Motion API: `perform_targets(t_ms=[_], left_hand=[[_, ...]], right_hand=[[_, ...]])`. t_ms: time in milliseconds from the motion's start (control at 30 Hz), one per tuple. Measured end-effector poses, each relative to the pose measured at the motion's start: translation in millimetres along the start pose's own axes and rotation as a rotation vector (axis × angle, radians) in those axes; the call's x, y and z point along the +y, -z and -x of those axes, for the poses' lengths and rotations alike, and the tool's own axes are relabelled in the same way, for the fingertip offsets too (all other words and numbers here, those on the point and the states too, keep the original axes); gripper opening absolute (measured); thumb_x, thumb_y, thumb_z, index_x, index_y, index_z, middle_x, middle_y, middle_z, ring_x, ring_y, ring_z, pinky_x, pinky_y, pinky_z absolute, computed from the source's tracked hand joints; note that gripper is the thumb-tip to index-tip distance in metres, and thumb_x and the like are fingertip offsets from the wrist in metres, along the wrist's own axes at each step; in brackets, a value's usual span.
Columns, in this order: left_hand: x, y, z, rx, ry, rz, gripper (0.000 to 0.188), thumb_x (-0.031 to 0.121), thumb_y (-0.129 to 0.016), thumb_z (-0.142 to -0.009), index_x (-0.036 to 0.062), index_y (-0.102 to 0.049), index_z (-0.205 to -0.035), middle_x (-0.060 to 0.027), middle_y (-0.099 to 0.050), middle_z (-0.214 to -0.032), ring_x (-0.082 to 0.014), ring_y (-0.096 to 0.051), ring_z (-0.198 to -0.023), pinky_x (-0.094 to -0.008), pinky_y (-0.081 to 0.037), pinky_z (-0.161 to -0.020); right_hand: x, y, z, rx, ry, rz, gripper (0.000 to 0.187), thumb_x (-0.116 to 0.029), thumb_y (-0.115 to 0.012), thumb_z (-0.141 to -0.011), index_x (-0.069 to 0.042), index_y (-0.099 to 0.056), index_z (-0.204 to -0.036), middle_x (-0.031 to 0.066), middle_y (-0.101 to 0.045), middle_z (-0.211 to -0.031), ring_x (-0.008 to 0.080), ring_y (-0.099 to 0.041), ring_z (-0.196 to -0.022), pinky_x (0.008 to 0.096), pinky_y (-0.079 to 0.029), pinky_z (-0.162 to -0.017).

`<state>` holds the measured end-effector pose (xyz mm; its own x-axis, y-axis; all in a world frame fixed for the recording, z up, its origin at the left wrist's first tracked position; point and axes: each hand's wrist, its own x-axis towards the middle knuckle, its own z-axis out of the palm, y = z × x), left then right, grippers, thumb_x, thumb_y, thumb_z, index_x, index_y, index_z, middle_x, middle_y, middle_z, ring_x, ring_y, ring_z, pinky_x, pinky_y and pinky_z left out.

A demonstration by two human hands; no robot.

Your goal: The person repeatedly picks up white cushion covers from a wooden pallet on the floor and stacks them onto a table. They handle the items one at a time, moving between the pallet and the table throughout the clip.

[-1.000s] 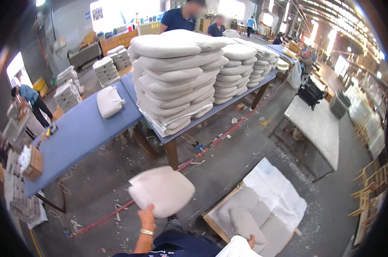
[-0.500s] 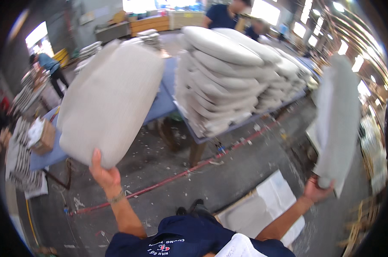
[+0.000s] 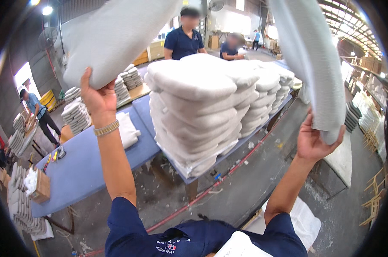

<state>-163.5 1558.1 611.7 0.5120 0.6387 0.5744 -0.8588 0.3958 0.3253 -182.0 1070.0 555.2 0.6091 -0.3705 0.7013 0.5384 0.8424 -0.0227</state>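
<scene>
Left hand (image 3: 97, 96): closed on the lower edge of a grey cushion (image 3: 117, 34), thumb in front, fingers behind. Cushion now at 11 o'clock, overhead and tilted; half a second ago it hung lower, at 9 o'clock, covering the table. Arm raised nearly straight up, beaded bracelet (image 3: 106, 128) at the wrist.

Right hand (image 3: 316, 139): gripping the bottom end of a second cushion (image 3: 314, 60), which stands near upright at 1 o'clock. It has swung in from 3 o'clock and risen. Arm stretched up and outward.

Between the arms, at 12 o'clock: cushion stack (image 3: 202, 111) on a blue table (image 3: 87, 171), nearer in view than before. One loose cushion (image 3: 127, 128) lies just beside the left wrist. A person in a dark shirt (image 3: 183, 43) stands behind the stack.
</scene>
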Motion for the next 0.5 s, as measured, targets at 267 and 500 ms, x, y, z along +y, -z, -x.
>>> perform_targets(t_ms=[267, 500], left_hand=[[-152.2, -8.6, -104.5, -0.027, 0.429, 0.004, 0.05, 0.022, -0.063, -0.082, -0.0021, -0.045, -0.121, -0.0176, -0.055, -0.113, -0.031, -0.061, -0.098, -0.0446, -0.059, -0.072], [-272.6, 26.7, -97.2, -0.041, 0.739, -0.164, 0.06, 0.019, -0.063, -0.083, -0.0069, -0.036, -0.129, -0.0199, -0.052, -0.118, -0.0329, -0.06, -0.101, -0.0442, -0.059, -0.073]], right_hand=[[112.4, -59.5, -21.6, 0.069, -0.016, 0.07, 0.057, -0.028, -0.066, -0.083, -0.002, -0.045, -0.13, 0.0145, -0.053, -0.127, 0.03, -0.054, -0.116, 0.0464, -0.049, -0.097], [241.1, -66.3, -17.0, 0.208, -0.211, 0.205, 0.047, -0.018, -0.068, -0.084, 0.001, -0.047, -0.122, 0.0162, -0.054, -0.124, 0.0316, -0.057, -0.112, 0.0452, -0.053, -0.095]])
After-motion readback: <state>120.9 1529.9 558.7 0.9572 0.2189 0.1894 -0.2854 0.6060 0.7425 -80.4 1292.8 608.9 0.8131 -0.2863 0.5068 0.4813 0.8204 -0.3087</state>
